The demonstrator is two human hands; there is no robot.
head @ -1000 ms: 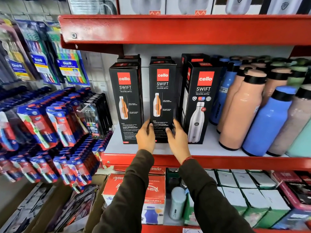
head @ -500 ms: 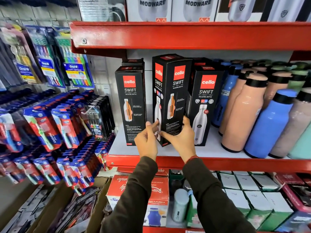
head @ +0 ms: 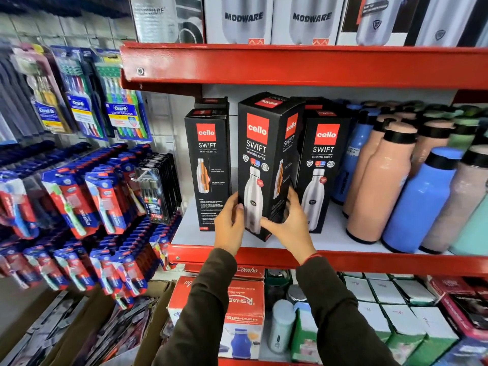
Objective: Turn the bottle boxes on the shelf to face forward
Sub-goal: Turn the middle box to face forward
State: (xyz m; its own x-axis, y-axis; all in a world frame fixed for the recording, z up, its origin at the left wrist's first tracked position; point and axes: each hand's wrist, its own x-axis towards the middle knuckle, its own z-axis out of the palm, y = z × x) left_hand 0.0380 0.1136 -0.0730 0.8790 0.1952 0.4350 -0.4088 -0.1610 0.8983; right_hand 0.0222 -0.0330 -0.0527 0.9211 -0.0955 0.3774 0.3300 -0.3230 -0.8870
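Three black Cello Swift bottle boxes stand on the white shelf board (head: 327,240). The middle box (head: 260,154) is tilted and part-turned, its silver-bottle face toward me and a side face to the right. My left hand (head: 229,225) grips its lower left edge. My right hand (head: 289,220) grips its lower right corner. The left box (head: 207,165) shows a side panel with an orange bottle and small text. The right box (head: 323,167) shows its silver-bottle front. More black boxes stand behind them.
Loose peach, blue and pale bottles (head: 412,186) crowd the shelf's right side. A red shelf (head: 290,64) hangs close above the box tops. Toothbrush packs (head: 87,202) hang at the left. Boxes fill the lower shelf (head: 383,299).
Both hands have rotated the middle box: a second ago it showed its side panel, now its silver-bottle front faces me. The box has come forward and tilted. The camera has moved closer.
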